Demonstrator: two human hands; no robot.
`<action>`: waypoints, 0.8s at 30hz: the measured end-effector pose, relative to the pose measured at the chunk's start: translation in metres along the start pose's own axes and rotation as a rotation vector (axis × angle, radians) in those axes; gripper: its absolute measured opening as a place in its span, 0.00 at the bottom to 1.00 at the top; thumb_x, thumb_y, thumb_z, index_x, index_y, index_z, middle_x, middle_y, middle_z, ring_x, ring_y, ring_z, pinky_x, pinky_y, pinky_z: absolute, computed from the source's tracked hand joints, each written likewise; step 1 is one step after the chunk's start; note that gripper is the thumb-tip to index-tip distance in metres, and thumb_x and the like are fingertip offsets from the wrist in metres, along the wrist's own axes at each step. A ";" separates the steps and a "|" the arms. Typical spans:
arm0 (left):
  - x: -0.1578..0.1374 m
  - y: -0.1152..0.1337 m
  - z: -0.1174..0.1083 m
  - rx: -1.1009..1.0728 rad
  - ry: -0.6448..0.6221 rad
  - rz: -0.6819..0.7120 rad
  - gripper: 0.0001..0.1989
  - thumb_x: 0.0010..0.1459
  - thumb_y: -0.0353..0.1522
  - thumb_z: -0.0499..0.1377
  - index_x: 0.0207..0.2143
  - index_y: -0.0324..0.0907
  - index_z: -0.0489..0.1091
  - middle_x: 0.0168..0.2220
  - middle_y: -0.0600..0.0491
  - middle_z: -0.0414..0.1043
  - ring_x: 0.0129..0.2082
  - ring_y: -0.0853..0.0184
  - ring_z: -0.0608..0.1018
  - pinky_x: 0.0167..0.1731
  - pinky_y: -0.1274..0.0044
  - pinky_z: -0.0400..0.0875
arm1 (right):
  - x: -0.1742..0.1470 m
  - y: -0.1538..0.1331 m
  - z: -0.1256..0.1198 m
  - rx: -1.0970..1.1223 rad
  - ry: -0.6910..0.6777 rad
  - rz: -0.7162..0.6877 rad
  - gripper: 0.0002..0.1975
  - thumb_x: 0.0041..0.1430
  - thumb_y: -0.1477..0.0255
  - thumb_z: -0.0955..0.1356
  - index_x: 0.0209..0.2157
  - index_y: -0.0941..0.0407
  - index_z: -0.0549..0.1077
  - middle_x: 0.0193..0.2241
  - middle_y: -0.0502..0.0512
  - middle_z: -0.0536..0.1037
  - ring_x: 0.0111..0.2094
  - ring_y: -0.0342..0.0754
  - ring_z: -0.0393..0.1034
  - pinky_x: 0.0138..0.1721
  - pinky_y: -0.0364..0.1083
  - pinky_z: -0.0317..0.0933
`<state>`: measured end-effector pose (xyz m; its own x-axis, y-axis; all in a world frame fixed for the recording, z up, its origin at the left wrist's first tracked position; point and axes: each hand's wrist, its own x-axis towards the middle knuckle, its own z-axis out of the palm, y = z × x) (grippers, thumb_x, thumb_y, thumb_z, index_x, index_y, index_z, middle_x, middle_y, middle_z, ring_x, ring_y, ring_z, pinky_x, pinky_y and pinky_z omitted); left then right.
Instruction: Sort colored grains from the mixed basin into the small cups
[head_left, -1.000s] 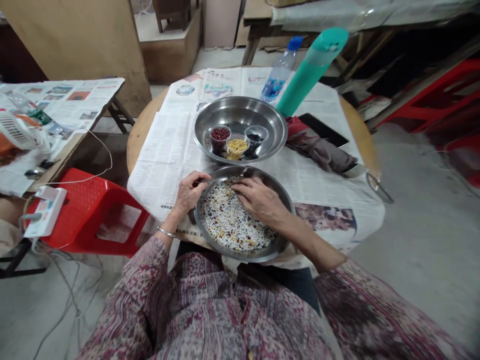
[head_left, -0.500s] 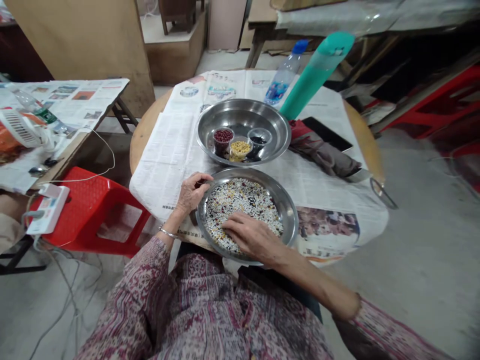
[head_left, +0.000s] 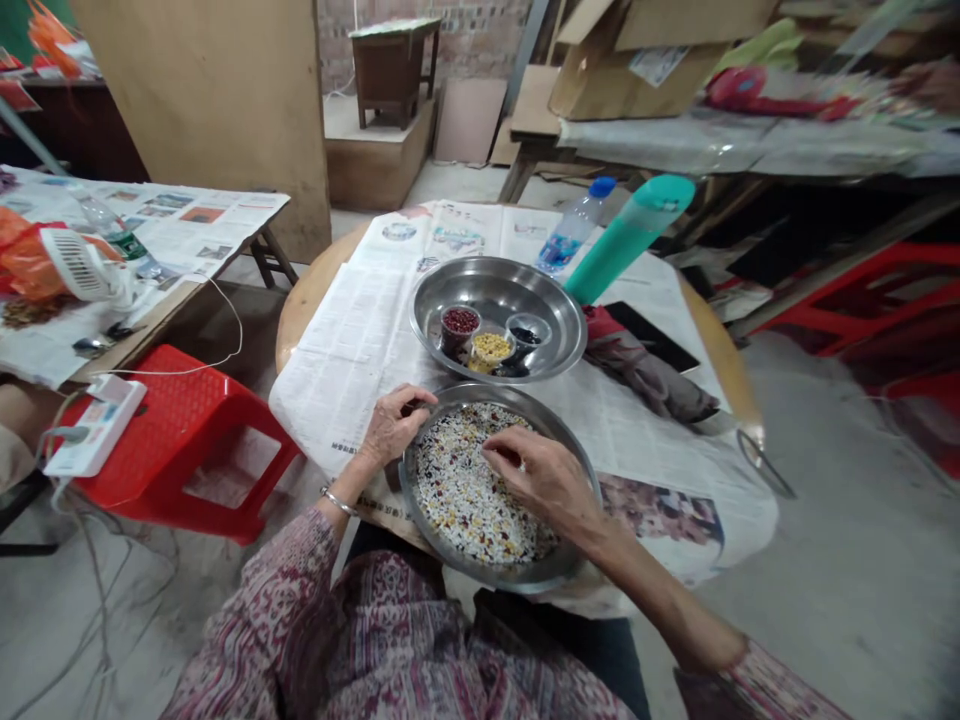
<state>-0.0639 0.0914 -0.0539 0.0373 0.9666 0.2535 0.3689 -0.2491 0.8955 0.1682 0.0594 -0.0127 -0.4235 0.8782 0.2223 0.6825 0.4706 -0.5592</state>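
A shallow metal basin (head_left: 583,540) close to my body holds a mix of white rice, yellow and dark red beans and black grains (head_left: 469,480). At its upper left rim, my left hand (head_left: 396,422) grips the edge with bent fingers. My right hand (head_left: 536,475) is over the right half of the mix, thumb and fingers drawn together; whatever is in the fingertips is too small to make out. Behind stands a second metal basin (head_left: 499,278) with three clear cups: dark red beans (head_left: 460,321), yellow beans (head_left: 491,347) and black beans (head_left: 527,334).
Newspaper (head_left: 330,350) covers the round table. Toward its back right are a water bottle (head_left: 574,228), a teal cylinder (head_left: 630,240), a folded umbrella (head_left: 645,375) and a dark flat device (head_left: 651,338). A red stool (head_left: 180,440) with a power strip (head_left: 97,425) stands left.
The view has tilted up, so the table sits lower in frame. My right hand has moved from the near part of the mix farther in, its fingers now bunched together. My left hand stays at the rim.
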 end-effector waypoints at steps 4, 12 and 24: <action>0.000 -0.003 0.000 -0.013 -0.003 -0.001 0.10 0.53 0.22 0.58 0.36 0.40 0.77 0.34 0.54 0.74 0.33 0.69 0.74 0.36 0.79 0.68 | 0.038 -0.006 -0.014 0.121 0.123 0.057 0.09 0.61 0.67 0.66 0.33 0.54 0.78 0.32 0.55 0.82 0.30 0.49 0.75 0.35 0.48 0.68; -0.003 0.000 -0.001 -0.045 -0.007 0.001 0.12 0.53 0.20 0.57 0.36 0.39 0.77 0.35 0.54 0.75 0.33 0.71 0.74 0.35 0.80 0.67 | 0.136 0.006 -0.028 -0.090 0.245 0.144 0.12 0.60 0.68 0.66 0.36 0.55 0.81 0.34 0.58 0.83 0.34 0.51 0.75 0.37 0.51 0.66; -0.003 0.001 -0.001 -0.052 -0.011 -0.013 0.12 0.53 0.20 0.57 0.35 0.39 0.77 0.34 0.54 0.75 0.31 0.71 0.73 0.33 0.80 0.67 | 0.188 0.021 -0.002 -0.477 0.072 0.015 0.15 0.62 0.70 0.63 0.43 0.51 0.82 0.41 0.61 0.81 0.43 0.56 0.71 0.37 0.51 0.64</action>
<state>-0.0645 0.0877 -0.0536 0.0431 0.9704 0.2378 0.3206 -0.2388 0.9166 0.1046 0.2343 0.0191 -0.3808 0.8809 0.2813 0.8923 0.4298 -0.1381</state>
